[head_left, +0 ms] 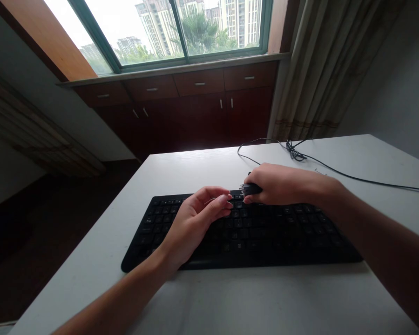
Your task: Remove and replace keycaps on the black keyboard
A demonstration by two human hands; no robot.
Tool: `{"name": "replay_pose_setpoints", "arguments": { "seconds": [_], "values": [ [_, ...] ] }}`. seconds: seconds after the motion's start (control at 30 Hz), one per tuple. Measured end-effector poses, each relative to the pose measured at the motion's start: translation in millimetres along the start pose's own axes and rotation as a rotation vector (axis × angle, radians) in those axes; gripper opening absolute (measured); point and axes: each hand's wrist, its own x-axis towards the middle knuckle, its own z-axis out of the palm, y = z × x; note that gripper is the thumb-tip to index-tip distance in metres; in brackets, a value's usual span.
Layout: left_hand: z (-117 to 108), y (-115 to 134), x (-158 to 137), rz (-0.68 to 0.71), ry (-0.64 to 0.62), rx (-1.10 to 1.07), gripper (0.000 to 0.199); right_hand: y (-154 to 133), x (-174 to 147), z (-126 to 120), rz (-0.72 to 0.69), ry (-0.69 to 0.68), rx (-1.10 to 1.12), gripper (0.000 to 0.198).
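Presently pinching a small black tool (253,189), pale at its tip, between thumb and fingers of the right hand (282,184), over the far edge of the keyboard (247,232), at twelve o'clock from its middle. Holding the left hand (195,216) over the keys at nine to ten o'clock, fingers curled toward the thumb, tips near the tool's pale end; cannot tell whether pinching anything thin. Seeing the keyboard flat on the white table (230,298), below both hands. Noting also a bundled cable (296,152) at one o'clock, and, past the table, a cabinet (195,109) at eleven o'clock, below a window (150,35).
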Motion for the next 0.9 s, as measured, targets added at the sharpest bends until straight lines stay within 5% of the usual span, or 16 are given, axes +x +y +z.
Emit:
{"name": "replay_pose_setpoints", "arguments": {
  "seconds": [0.27, 0.5, 0.7, 0.9],
  "values": [
    [4, 2, -4, 0.265, 0.008, 0.408, 0.024, 11, -1, -11, -0.059, -0.082, 0.381, 0.040],
    [1, 1, -2, 0.148, -0.027, 0.282, 0.023, 1, -2, -12, -0.103, -0.056, 0.437, 0.038],
    [-3, 1, 3, 0.059, -0.028, 0.102, 0.023, -5, -6, -14, -0.303, 0.092, 0.374, 0.033],
    [-4, -1, 4, 0.004, 0.009, -0.036, 0.021, -17, -11, -15, -0.265, 0.213, 0.217, 0.024]
  ]
}}
